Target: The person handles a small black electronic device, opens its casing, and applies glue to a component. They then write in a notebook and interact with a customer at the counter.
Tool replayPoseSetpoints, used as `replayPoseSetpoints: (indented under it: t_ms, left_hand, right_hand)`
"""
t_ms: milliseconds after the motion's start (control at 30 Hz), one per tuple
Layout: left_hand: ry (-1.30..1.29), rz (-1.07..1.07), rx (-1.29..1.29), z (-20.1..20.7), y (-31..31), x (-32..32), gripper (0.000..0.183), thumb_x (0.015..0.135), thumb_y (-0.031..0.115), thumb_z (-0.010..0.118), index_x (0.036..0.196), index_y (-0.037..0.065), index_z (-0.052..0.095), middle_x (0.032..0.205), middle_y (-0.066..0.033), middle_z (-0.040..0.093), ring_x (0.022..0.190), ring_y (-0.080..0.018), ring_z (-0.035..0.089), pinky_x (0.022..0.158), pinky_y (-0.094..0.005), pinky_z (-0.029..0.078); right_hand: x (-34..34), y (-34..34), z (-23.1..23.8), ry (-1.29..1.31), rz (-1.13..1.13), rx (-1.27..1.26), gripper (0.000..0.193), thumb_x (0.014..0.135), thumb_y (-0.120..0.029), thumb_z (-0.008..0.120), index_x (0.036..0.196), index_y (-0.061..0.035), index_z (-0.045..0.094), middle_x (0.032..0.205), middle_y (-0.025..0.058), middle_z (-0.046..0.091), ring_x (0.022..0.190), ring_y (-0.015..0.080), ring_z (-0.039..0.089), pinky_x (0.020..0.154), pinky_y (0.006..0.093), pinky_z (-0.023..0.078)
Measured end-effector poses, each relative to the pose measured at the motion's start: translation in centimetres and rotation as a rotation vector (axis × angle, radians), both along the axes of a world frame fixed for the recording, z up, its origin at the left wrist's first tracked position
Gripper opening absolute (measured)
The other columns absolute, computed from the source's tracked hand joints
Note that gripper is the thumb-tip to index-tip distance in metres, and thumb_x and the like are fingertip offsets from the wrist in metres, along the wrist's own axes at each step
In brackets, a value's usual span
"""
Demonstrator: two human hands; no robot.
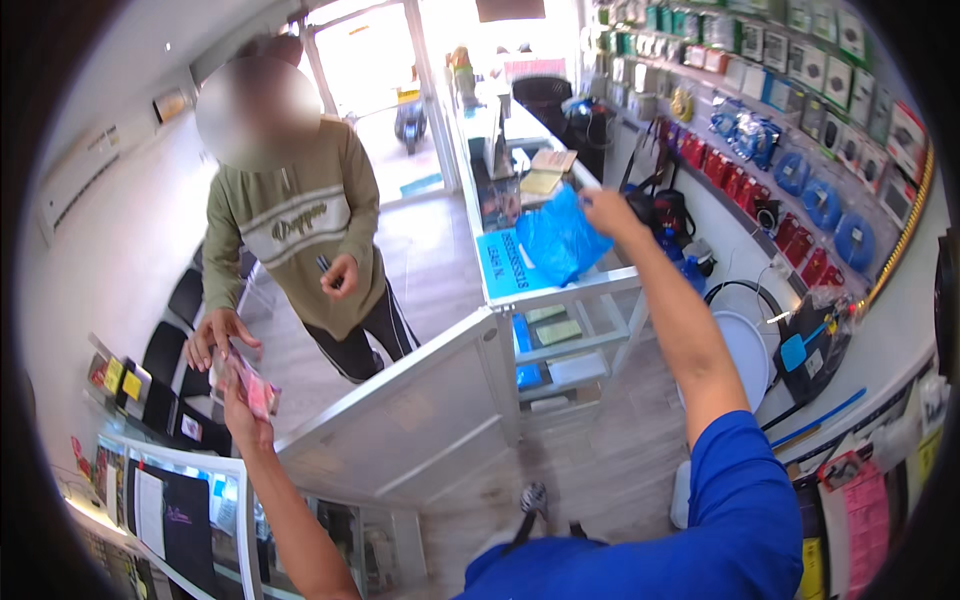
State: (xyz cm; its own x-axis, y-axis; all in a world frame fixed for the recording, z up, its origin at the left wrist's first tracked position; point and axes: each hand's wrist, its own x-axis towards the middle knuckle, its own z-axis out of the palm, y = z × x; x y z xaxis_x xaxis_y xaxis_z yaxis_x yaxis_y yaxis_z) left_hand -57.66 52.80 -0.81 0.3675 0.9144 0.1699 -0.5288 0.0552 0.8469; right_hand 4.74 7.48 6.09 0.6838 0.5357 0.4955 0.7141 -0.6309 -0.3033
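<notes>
My left hand (246, 424), stretched out over the glass counter, is closed on a small pink packet (262, 394); its exact kind is too blurred to tell. Right by the packet is the hand (222, 336) of a person in an olive hooded top, fingers spread. That person's other hand (340, 276) holds a small dark object (323, 264). With bent fingers, my right hand (608, 216) grips the top edge of a blue plastic bag (562, 240). The bag rests on the glass display counter, partly over a blue printed sign (500, 268).
A white swing gate (400, 405) stands between me and the person. Notebooks (546, 172) lie farther along the counter. Packaged accessories (770, 60) hang on the right wall above a white bin (735, 350). Black chairs (165, 350) line the left wall.
</notes>
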Motion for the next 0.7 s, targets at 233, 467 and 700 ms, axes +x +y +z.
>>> replayPoseSetpoints:
  t_ms: [233,467,700]
  left_hand:
    - [-0.012,0.019,-0.092,1.5,0.3,2.6,0.021,0.105,0.02,0.059,0.121,0.007,0.065,0.109,-0.0032,0.068,0.1,-0.0174,0.068,0.089,-0.0371,0.058]
    - [-0.067,0.5,-0.116,4.2,-6.2,7.3,0.028,0.108,0.026,0.058,0.129,0.008,0.062,0.099,0.0015,0.061,0.086,-0.0134,0.059,0.085,-0.0324,0.05]
    - [0.448,0.516,0.425,3.5,-20.0,19.4,0.035,0.107,0.03,0.058,0.129,0.004,0.065,0.113,-0.005,0.062,0.086,-0.011,0.057,0.08,-0.0268,0.05]
  right_hand:
    - [-2.3,11.9,18.1,-0.286,0.572,-0.128,0.042,0.102,-0.04,0.057,0.12,-0.0055,0.073,0.111,0.0231,0.072,0.105,0.0418,0.069,0.092,0.0489,0.054]
    - [-6.6,25.2,25.1,-0.34,0.981,0.019,0.048,0.097,-0.049,0.062,0.111,-0.0057,0.079,0.113,0.0215,0.075,0.109,0.0407,0.069,0.096,0.0491,0.054]
    - [-9.8,28.6,19.4,-0.109,1.375,-0.091,0.043,0.094,-0.046,0.067,0.107,-0.006,0.079,0.098,0.0183,0.075,0.092,0.0343,0.071,0.084,0.0441,0.054]
